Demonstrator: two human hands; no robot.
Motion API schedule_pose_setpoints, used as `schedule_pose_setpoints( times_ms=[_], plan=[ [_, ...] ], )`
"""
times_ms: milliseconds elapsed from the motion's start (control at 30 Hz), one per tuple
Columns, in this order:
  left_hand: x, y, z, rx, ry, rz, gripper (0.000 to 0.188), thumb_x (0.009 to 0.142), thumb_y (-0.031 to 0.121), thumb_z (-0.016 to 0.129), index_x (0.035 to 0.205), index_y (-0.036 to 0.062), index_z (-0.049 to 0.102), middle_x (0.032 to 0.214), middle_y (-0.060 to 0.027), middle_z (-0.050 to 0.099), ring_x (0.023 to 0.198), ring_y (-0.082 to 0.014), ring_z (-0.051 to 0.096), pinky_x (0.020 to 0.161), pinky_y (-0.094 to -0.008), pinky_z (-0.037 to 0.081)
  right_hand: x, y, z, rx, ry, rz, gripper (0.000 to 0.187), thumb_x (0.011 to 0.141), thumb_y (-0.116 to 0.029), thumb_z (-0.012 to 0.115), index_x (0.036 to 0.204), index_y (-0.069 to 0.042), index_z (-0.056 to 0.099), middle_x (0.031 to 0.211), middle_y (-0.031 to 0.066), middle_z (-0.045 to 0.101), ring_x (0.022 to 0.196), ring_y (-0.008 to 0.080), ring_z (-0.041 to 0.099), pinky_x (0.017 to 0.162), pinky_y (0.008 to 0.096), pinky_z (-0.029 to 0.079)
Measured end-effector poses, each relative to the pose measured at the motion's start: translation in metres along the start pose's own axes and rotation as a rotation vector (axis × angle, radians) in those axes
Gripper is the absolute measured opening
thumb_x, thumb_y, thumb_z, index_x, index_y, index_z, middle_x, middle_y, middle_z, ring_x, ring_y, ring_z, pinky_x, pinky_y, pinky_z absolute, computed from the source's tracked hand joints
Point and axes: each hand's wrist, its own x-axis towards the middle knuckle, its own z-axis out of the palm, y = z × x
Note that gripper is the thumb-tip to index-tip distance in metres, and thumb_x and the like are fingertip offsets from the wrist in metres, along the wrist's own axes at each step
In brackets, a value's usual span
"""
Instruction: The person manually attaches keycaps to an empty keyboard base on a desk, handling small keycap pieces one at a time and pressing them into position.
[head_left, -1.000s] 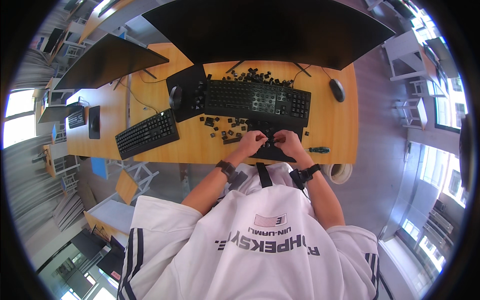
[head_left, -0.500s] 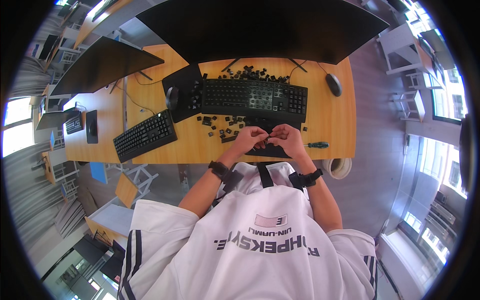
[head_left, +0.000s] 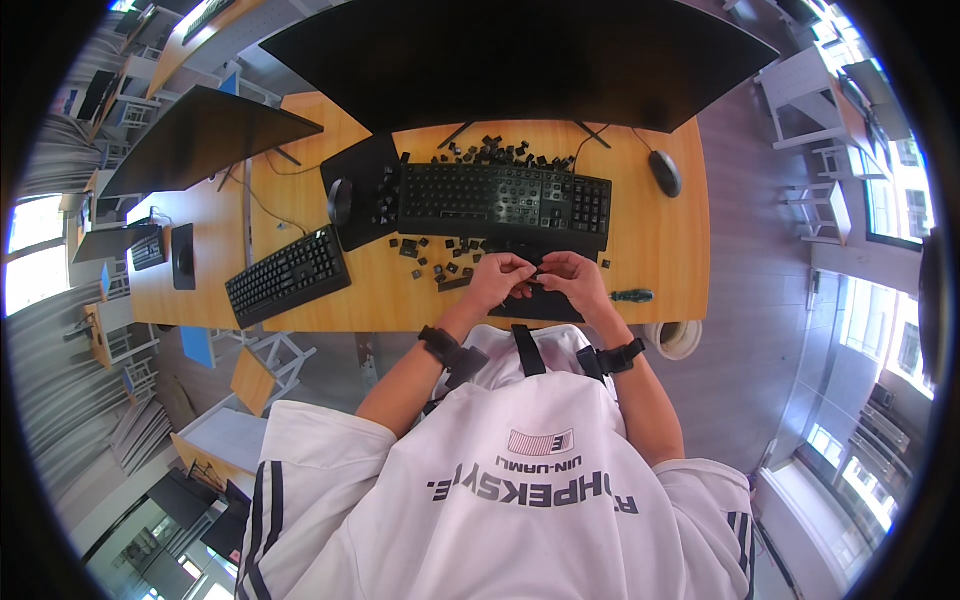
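Observation:
My left hand (head_left: 497, 281) and my right hand (head_left: 574, 281) meet just in front of a black keyboard (head_left: 470, 200). The fingers of both are pinched, tip close to tip. Whatever sits between them is too small and dark to name. Under the hands lies a flat black surface (head_left: 552, 304), partly covered by them. Many key places on the keyboard look bare of caps. Loose black keycaps (head_left: 440, 270) are scattered to the left of my left hand, and more keycaps (head_left: 497, 152) lie heaped behind the keyboard. To the right of my right hand rests a screwdriver (head_left: 632, 296) with a dark green handle.
A large monitor (head_left: 520, 60) stands at the back of the wooden desk (head_left: 665, 240), with a second monitor (head_left: 215, 135) on the left. Another keyboard (head_left: 287, 277), a mouse (head_left: 341, 202) on a black mat (head_left: 362, 170), and a mouse (head_left: 665, 173) at right surround the work. A bin (head_left: 676, 340) stands beside the desk.
The view has shifted slightly. Both hands keep their pinched pose at nearly the same spot, with only small finger movement.

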Motion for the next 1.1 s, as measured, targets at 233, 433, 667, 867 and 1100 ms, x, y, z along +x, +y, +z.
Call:
schedule_pose_setpoints(
  times_ms=[233, 433, 667, 867, 1100],
  plan=[
    [0.036, -0.007, 0.019, 0.072, 0.132, 0.101, 0.016, 0.088, 0.010, 0.069, 0.095, -0.0035, 0.066, 0.074, -0.0069, 0.070, 0.060, -0.0113, 0.065, 0.054, -0.0244, 0.051, 0.023, 0.008, -0.012, -0.437, 0.182, -0.063, 0.017, 0.083, 0.000, 0.071, 0.098, 0.006, 0.066, 0.084, 0.0078, 0.070, 0.076, 0.0115, 0.066, 0.069, 0.0252, 0.052],
    [0.075, -0.009, 0.032, 0.371, 0.263, 0.280, 0.013, 0.083, 0.010, 0.072, 0.090, -0.0016, 0.071, 0.073, -0.0086, 0.071, 0.064, -0.0120, 0.067, 0.060, -0.0274, 0.052, 0.045, 0.007, -0.030, -0.612, 0.316, -0.127, 0.015, 0.080, -0.004, 0.072, 0.093, 0.003, 0.069, 0.079, 0.0132, 0.070, 0.072, 0.0182, 0.069, 0.067, 0.0290, 0.053],
    [0.113, -0.022, 0.047, 0.361, 0.314, 0.217, 0.016, 0.082, 0.009, 0.072, 0.094, -0.0012, 0.072, 0.079, -0.0134, 0.072, 0.068, -0.0185, 0.070, 0.063, -0.0286, 0.053, 0.073, 0.016, -0.050, -0.732, 0.424, -0.117, 0.015, 0.080, -0.009, 0.072, 0.093, 0.000, 0.071, 0.083, 0.0166, 0.071, 0.078, 0.0284, 0.070, 0.071, 0.0344, 0.054],
    [0.128, -0.025, 0.049, 0.369, 0.385, 0.235, 0.012, 0.080, 0.009, 0.073, 0.086, -0.0014, 0.069, 0.077, -0.0138, 0.070, 0.070, -0.0231, 0.069, 0.064, -0.0314, 0.053, 0.088, 0.017, -0.057, -0.760, 0.429, -0.035, 0.018, 0.079, -0.012, 0.072, 0.093, -0.002, 0.072, 0.085, 0.0175, 0.070, 0.080, 0.0320, 0.069, 0.073, 0.0365, 0.054],
    [0.136, -0.028, 0.048, 0.488, 0.462, 0.196, 0.014, 0.078, 0.013, 0.074, 0.081, 0.0039, 0.063, 0.074, -0.0100, 0.065, 0.070, -0.0269, 0.065, 0.063, -0.0368, 0.051, 0.096, 0.011, -0.054, -0.899, 0.421, -0.022, 0.019, 0.081, -0.014, 0.070, 0.095, -0.001, 0.071, 0.085, 0.0184, 0.071, 0.081, 0.0313, 0.070, 0.073, 0.0355, 0.054]
  ],
)
